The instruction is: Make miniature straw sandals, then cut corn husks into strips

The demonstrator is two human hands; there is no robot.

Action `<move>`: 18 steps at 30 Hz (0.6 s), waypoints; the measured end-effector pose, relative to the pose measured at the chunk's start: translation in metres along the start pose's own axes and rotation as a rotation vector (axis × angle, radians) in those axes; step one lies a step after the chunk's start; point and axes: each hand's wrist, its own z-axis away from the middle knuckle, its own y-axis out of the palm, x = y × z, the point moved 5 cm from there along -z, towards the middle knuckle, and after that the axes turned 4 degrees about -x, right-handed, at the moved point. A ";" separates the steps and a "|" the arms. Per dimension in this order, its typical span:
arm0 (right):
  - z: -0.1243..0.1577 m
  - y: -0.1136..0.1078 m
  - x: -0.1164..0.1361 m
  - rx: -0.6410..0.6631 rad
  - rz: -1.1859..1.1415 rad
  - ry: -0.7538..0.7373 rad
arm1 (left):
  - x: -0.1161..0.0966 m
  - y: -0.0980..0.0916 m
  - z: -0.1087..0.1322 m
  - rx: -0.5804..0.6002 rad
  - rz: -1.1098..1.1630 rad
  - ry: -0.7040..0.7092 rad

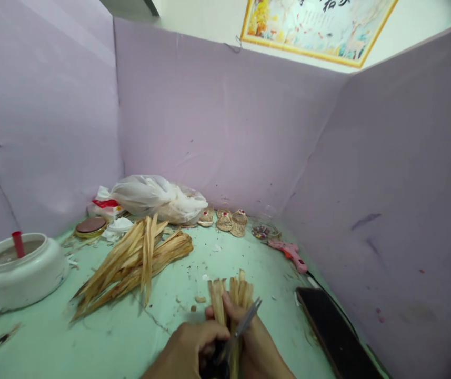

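Note:
My left hand (189, 345) is closed round the black handles of a pair of scissors (244, 321). Their metal blades point up and to the right, across the front of my right hand (259, 342). That right hand grips some dry, straw-coloured corn husk strips (242, 289), with its thumb between two groups of them. The strips stand roughly upright, their cut ends toward the back of the table. Whether the blades touch the strips, I cannot tell. Farther off to the left lies a loose pile of longer corn husks (130, 258).
A white pot (23, 281) with a red stick stands on the green table at left. Behind are a plastic bag (158, 197), small woven slippers (231, 222) and a dish of beads (262, 231). A pink glue gun (290, 252) and black phone (331, 331) lie right. Purple panels (225, 116) surround the table.

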 end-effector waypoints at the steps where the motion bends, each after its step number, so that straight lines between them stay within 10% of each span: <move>1: -0.001 -0.001 0.002 -0.004 0.002 -0.024 | -0.001 0.000 0.000 -0.003 0.009 -0.002; 10: 0.014 -0.017 0.053 -0.125 -0.039 -0.296 | -0.040 -0.065 0.003 -0.159 -0.448 -0.032; 18: 0.016 -0.011 0.044 -0.057 0.055 -0.242 | -0.058 -0.055 0.006 0.010 -0.541 0.012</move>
